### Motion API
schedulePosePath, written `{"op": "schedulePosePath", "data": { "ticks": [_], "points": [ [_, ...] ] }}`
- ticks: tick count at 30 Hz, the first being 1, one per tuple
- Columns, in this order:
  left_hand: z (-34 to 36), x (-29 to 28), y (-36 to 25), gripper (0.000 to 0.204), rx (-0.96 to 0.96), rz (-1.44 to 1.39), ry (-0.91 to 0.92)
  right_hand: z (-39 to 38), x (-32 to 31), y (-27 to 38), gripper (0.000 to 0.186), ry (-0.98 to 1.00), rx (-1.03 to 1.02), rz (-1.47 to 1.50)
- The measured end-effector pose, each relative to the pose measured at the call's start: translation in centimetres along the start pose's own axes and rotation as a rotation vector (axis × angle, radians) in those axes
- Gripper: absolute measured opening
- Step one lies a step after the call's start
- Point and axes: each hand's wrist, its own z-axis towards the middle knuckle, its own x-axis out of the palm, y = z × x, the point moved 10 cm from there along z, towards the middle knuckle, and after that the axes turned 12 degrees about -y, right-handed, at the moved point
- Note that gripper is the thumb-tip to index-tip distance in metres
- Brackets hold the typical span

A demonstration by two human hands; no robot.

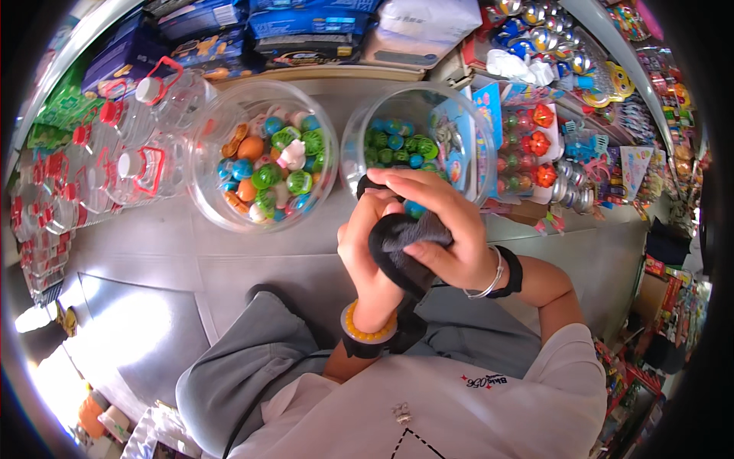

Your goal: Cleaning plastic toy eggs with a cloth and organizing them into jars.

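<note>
Place: a shop
Jugs [183, 103]: in rows, left
Tubs [200, 191]: filled with trinkets [266, 176]
Packaged goods [634, 170]: massed, right

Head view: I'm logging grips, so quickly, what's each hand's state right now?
Left hand: beside the soft dark-grey, black-edged fabric piece, fingers partly hidden; grip cannot be told.
Right hand: closed, holding that fabric piece, thumb on it.

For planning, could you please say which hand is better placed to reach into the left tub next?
Probably the left hand: it is nearer that tub; the right hand, farther off, pinches dark cloth.
</note>
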Motion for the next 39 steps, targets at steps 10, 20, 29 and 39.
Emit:
{"op": "schedulePosePath", "data": {
  "ticks": [10, 20, 29, 39],
  "points": [
    [-0.4, 0.2, -2.5, 0.017, 0.330, 0.187, 0.002, 0.6, -1.0, -4.0, 0.023, -0.107, 0.465, 0.043],
    [-1.2, 2.1, -4.4, 0.016, 0.562, 0.045, 0.205, 0.7, -1.0, -6.6, 0.044, -0.157, 0.821, 0.667],
    [4.8, -12.2, -3.7, 0.028, 0.380, 0.564, -0.544, 4.7, -6.6, -2.8, 0.028, -0.031, 0.370, -0.079],
    [4.4, -12.6, -3.0, 0.027, 0.326, 0.229, -0.569, -1.0, 2.9, -12.2, 0.034, 1.080, 0.296, -0.883]
  ]
}}
